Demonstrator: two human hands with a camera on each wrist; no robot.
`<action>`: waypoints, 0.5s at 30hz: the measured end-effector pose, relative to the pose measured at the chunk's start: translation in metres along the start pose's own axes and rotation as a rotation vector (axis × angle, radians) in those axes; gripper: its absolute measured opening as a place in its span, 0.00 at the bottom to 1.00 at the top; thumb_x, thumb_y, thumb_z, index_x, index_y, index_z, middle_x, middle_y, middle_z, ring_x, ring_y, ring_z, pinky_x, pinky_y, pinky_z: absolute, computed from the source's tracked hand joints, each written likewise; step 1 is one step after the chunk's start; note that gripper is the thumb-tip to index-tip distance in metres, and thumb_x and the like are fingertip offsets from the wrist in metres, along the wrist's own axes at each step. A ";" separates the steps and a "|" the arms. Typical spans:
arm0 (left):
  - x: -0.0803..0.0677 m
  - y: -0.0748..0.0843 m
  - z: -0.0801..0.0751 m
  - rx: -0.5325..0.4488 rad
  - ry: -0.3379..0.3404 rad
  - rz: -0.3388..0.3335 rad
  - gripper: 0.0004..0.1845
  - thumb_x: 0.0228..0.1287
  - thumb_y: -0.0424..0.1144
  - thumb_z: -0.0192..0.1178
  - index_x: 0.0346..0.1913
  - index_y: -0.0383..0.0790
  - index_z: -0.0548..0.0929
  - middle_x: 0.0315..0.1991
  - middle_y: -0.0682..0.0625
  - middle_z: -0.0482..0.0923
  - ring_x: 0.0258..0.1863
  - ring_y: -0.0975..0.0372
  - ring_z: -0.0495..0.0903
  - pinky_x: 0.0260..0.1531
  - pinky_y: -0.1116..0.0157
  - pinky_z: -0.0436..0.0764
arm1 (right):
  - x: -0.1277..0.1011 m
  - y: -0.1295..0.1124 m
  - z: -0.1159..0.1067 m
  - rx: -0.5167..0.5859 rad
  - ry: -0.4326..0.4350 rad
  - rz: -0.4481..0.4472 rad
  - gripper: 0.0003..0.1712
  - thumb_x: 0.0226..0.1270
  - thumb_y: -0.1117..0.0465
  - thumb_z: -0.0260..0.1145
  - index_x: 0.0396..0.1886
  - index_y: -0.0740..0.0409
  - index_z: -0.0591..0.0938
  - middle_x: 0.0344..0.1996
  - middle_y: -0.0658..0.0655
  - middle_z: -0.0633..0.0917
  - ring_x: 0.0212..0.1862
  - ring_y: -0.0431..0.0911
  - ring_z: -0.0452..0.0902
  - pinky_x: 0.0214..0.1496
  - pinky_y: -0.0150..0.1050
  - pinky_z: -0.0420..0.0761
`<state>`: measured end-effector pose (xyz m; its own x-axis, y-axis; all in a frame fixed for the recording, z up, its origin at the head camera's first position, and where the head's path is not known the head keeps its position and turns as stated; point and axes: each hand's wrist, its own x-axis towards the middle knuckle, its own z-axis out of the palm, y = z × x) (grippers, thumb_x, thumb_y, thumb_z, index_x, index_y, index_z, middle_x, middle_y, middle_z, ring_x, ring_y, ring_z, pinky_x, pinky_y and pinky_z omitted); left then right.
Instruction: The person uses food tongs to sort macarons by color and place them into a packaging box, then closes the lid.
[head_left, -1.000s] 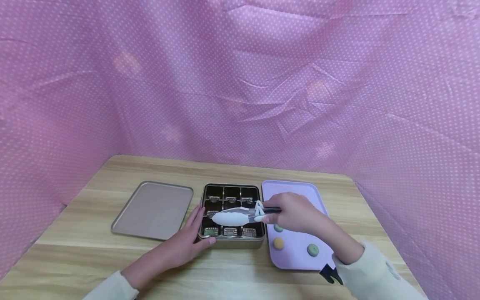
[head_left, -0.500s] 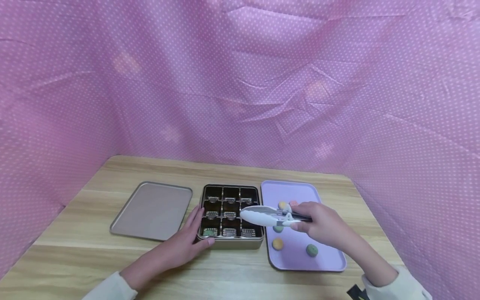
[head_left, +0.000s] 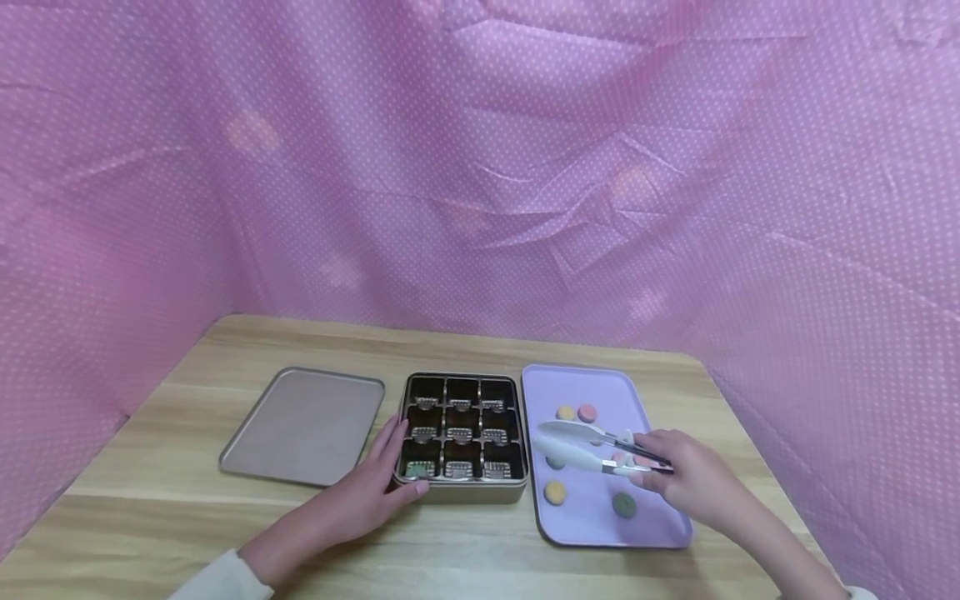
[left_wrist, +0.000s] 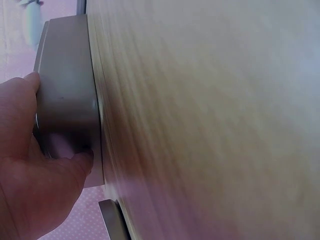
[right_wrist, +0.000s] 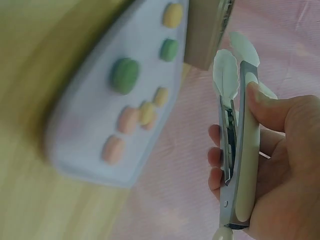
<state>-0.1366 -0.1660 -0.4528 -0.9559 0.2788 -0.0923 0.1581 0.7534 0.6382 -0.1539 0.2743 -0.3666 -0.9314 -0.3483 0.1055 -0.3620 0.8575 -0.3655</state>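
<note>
In the head view, the right forearm reaches in from the lower right corner; its hand, the right hand (head_left: 697, 479), is closed round metal tongs with white scalloped heads (head_left: 566, 454), which point left with heads parted over the lavender rectangular tray (head_left: 592, 529). Small round yellow, pink and green sweets (head_left: 555, 493) lie there. From the lower left, the left hand (head_left: 371, 487) spreads wide round the near left corner of a bronze-coloured metal box with nine compartments (head_left: 476, 494), lower centre, thumb at the near rim.
</note>
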 end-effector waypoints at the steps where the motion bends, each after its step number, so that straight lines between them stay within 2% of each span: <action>1: 0.000 0.000 0.000 0.001 0.000 -0.002 0.59 0.62 0.77 0.48 0.82 0.52 0.31 0.82 0.49 0.21 0.75 0.36 0.56 0.70 0.36 0.62 | -0.002 0.003 0.001 -0.006 0.003 0.003 0.33 0.58 0.53 0.77 0.60 0.65 0.82 0.52 0.60 0.87 0.53 0.56 0.83 0.54 0.59 0.84; 7: 0.000 0.001 0.001 0.004 0.008 -0.002 0.58 0.62 0.77 0.49 0.82 0.53 0.31 0.82 0.49 0.21 0.75 0.36 0.56 0.69 0.35 0.63 | -0.010 0.014 0.010 -0.021 0.012 0.001 0.34 0.58 0.53 0.77 0.61 0.66 0.81 0.55 0.64 0.85 0.57 0.63 0.81 0.57 0.64 0.81; 15: 0.001 0.000 0.002 -0.003 0.000 -0.006 0.58 0.63 0.76 0.49 0.81 0.53 0.31 0.82 0.49 0.21 0.75 0.36 0.57 0.69 0.36 0.64 | -0.014 0.026 0.020 -0.068 0.055 0.003 0.34 0.54 0.55 0.79 0.59 0.66 0.83 0.54 0.65 0.85 0.56 0.63 0.81 0.56 0.65 0.81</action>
<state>-0.1367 -0.1647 -0.4550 -0.9569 0.2741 -0.0960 0.1516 0.7535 0.6397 -0.1497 0.2942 -0.3961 -0.9324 -0.3262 0.1559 -0.3594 0.8829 -0.3021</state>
